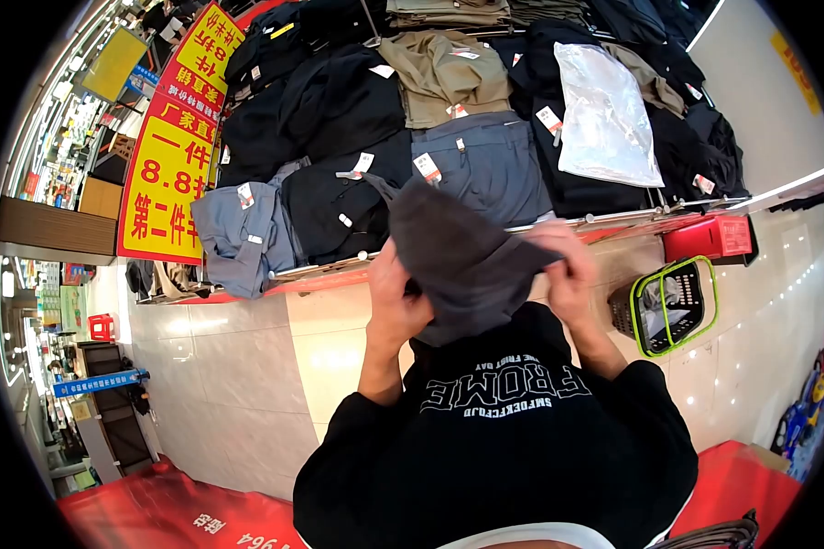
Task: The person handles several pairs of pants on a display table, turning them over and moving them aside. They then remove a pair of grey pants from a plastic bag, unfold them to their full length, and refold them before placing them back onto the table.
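A dark grey folded garment [462, 261] is held up in front of my chest, between me and the display; its exact kind does not show. My left hand [396, 295] grips its left edge, with some fingers hidden behind the cloth. My right hand [568, 270], slightly blurred, holds the pointed right corner. Just beyond the garment lie grey trousers [485, 169] with a white and red tag, and black trousers [343, 215] beside them on the display front.
More folded clothes, such as khaki trousers [444, 78], cover the display, with a clear plastic bag [606, 114] on top. A red and yellow sign [169, 169] stands at left. On the floor at right are a green-rimmed black basket [630, 316] and a red box [708, 238].
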Tool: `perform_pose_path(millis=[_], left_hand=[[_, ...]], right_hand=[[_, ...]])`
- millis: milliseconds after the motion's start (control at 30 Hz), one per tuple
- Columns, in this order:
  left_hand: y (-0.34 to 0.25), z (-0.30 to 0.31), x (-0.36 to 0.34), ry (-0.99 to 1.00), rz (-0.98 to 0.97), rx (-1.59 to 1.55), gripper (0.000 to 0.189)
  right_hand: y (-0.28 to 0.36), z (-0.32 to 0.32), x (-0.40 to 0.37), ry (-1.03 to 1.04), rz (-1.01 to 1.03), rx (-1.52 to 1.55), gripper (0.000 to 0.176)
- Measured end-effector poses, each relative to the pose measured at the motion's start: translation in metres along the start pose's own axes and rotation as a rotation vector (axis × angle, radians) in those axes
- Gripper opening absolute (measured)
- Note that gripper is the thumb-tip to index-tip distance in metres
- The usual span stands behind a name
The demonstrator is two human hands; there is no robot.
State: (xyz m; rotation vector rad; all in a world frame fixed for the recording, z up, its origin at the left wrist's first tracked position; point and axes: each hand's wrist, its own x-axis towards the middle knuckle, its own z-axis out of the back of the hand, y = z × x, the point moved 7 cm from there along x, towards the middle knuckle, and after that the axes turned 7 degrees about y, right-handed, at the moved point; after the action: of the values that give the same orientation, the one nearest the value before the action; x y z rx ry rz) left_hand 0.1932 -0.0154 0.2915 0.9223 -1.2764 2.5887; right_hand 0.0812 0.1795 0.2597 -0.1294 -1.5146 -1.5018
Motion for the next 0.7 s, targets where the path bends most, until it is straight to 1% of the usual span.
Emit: perform_pose_path(millis=[33, 100, 167, 200, 233, 300, 333, 367, 400, 433, 500, 533, 567, 633, 667, 700], left_hand=[[0.003, -0.002, 0.002, -0.018, 0.057, 0.023, 0.033], [0.002, -0.009, -0.001, -0.025, 0.042, 0.000, 0.032], [0.007, -0.022, -0.008, -0.004, 0.124, -0.052, 0.034], [0.006, -0.035, -0.011, 0.048, 0.085, -0.071, 0.035], [0.000, -0.047, -0.012, 0.101, 0.109, -0.166, 0.028], [0.000, -0.082, -0.021, 0.290, 0.082, -0.428, 0.029], [0.007, -0.091, -0.026, 0.297, 0.083, -0.432, 0.029], [0.018, -0.113, -0.035, 0.446, 0.169, -0.682, 0.028], [0.029, -0.133, -0.049, 0.592, 0.256, -0.930, 0.027], [0.054, -0.149, -0.070, 0.588, 0.414, -1.208, 0.031], [0.092, -0.169, -0.083, 0.367, 0.687, -1.610, 0.037], [0.114, -0.174, -0.085, 0.262, 0.689, -1.476, 0.039], [0.132, -0.181, -0.090, 0.209, 0.669, -1.449, 0.036], [0.164, -0.203, -0.093, 0.076, 0.556, -1.166, 0.040], [0.160, -0.211, -0.086, 0.072, 0.554, -1.164, 0.040], [0.159, -0.219, -0.082, 0.045, 0.649, -1.168, 0.043]], right_hand=[[0.002, 0.018, -0.001, -0.073, 0.063, 0.045, 0.024], [-0.018, 0.053, -0.026, -0.434, -0.253, 0.350, 0.031], [-0.006, 0.073, -0.003, -0.443, -0.160, 0.533, 0.033], [0.001, 0.072, 0.011, -0.488, -0.185, 0.695, 0.027], [-0.002, 0.077, 0.014, -0.498, -0.189, 0.688, 0.027], [-0.002, 0.060, 0.031, -0.200, -0.113, 1.407, 0.025], [0.002, 0.055, 0.040, -0.321, -0.185, 1.269, 0.029], [0.002, 0.050, 0.048, -0.326, -0.184, 1.268, 0.029], [0.020, 0.038, 0.064, -0.022, 0.045, 1.508, 0.035], [0.042, 0.031, 0.071, 0.303, 0.287, 1.716, 0.040], [0.065, 0.023, 0.080, 0.561, 0.436, 1.787, 0.050], [0.072, 0.020, 0.082, 0.661, 0.508, 1.795, 0.057], [0.073, 0.020, 0.080, 0.665, 0.513, 1.794, 0.057], [0.074, 0.018, 0.073, 0.649, 0.482, 1.761, 0.061], [0.072, 0.018, 0.072, 0.643, 0.508, 1.785, 0.063], [0.072, 0.021, 0.072, 0.646, 0.507, 1.788, 0.063]])
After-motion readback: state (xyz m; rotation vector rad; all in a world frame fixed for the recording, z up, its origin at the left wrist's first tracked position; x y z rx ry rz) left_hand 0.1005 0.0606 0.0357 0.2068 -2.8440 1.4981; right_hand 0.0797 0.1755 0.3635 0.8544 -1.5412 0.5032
